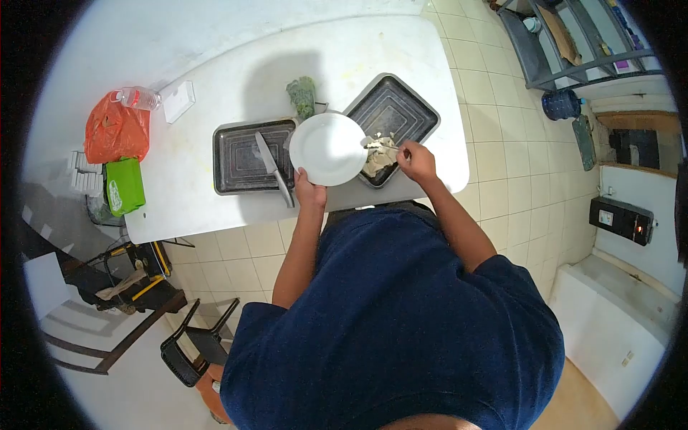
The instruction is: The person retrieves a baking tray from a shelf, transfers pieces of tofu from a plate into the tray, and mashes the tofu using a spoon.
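My left hand point(308, 192) grips the near edge of a round white plate point(328, 147), tilted over the gap between two dark baking trays. My right hand point(418, 163) is closed round the handle of a thin metal utensil point(387, 147); whether it is a fork or a spoon I cannot tell. Its tip is at the pale, chopped food point(380, 159) in the near corner of the right tray point(408, 107), beside the plate's right edge. A knife point(266, 154) lies across the left tray point(235, 161), its handle over the near rim.
Behind the plate lies a green leafy bunch point(302, 95). On the white table's point(215, 79) left end are an orange plastic bag point(115, 132), a clear bottle point(140, 98), a white box point(178, 102) and a green packet point(125, 188). A dark chair point(204, 344) stands below left.
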A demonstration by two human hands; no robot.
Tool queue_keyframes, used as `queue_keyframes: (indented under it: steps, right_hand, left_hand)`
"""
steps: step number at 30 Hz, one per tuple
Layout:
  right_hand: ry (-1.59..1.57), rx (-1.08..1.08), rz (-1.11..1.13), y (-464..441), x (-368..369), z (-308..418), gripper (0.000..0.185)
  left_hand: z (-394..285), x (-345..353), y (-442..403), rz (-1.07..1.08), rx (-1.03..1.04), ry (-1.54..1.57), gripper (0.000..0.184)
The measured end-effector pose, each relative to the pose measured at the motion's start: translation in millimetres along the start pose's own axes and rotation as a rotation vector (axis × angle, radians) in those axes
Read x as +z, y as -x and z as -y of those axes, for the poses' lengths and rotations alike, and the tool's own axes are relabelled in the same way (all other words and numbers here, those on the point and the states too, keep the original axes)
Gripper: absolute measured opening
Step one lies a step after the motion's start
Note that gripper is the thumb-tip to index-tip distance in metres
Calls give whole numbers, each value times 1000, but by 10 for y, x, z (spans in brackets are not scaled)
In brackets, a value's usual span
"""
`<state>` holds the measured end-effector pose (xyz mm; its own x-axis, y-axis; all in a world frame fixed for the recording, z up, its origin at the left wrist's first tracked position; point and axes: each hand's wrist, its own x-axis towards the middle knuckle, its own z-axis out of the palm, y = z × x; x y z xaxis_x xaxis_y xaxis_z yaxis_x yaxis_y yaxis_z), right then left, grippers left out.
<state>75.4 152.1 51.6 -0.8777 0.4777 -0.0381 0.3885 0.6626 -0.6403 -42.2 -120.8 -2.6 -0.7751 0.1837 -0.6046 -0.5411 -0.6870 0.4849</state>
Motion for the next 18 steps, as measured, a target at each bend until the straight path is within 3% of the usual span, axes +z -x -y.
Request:
queue_keyframes:
  steps: [10,18]
  right_hand:
    - [-20,-187,-30,-521,100,-60,11]
    - [-125,-180,85,-157,0,-238,9]
  left_hand:
    - [-131,222,190,78,57,-152,36]
    - [-218,291,226,85,79,-155,35]
